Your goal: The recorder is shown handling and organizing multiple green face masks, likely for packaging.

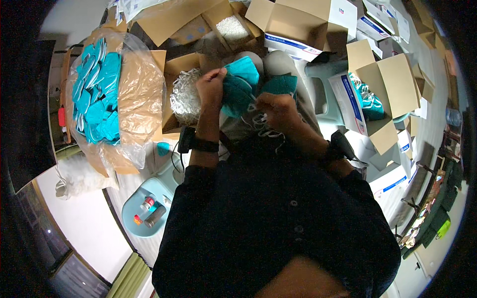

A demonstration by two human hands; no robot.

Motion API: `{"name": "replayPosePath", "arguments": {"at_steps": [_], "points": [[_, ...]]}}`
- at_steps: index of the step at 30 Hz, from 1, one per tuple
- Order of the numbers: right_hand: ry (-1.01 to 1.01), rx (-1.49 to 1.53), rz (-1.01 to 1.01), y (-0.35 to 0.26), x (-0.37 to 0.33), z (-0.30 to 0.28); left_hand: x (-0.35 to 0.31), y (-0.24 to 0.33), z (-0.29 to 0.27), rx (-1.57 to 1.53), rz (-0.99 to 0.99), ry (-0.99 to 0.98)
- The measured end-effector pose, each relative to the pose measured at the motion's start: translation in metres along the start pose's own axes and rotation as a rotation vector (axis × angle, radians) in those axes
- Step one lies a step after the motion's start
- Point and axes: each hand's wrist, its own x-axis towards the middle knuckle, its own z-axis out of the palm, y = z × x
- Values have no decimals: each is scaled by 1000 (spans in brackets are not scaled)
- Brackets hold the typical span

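Note:
A teal face mask [236, 98] lies in my lap between my hands, and another teal mask [244, 69] sticks up behind it. My left hand [210, 87] is closed in a pinch at the masks' left side; what its fingertips grip is too small to make out. On the other side, my right hand [277, 108] is closed on a white elastic strap [253, 106] by the mask's edge. More teal masks [280, 85] rest just beyond the right hand. Loose white straps [266, 130] dangle below it, over my dark clothing.
Left stands a plastic-lined carton [141, 99] heaped with teal masks [97, 99]. A bundle of white straps [186, 97] fills a nearer box. Open cartons [298, 30] stand ahead; another [348, 102] at right holds masks. A light-blue stool [130, 211] bears bottles at lower left.

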Motion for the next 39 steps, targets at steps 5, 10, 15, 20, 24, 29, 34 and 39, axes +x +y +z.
{"name": "replayPosePath", "arguments": {"at_steps": [5,10,15,20,24,29,34,39], "points": [[-161,-48,79,-1,-38,-11,35,-23,-31,-58,38,185],[-347,-145,-47,-11,-66,5,65,-39,-87,-334,4,237],[-162,-435,-228,-15,-57,-29,49,8,-92,-212,-170,97],[130,-404,205,6,-40,-63,11,27,-78,-68,-233,-100],[29,-433,440,18,-15,-62,-12,16,-53,-2,-140,-321],[308,216,457,58,-22,-26,-42,17,-24,42,15,-566],[473,765,326,47,-19,-27,-61,31,-17,77,0,-699],[340,920,358,27,-13,-27,-77,35,17,-333,-168,-644]]}}
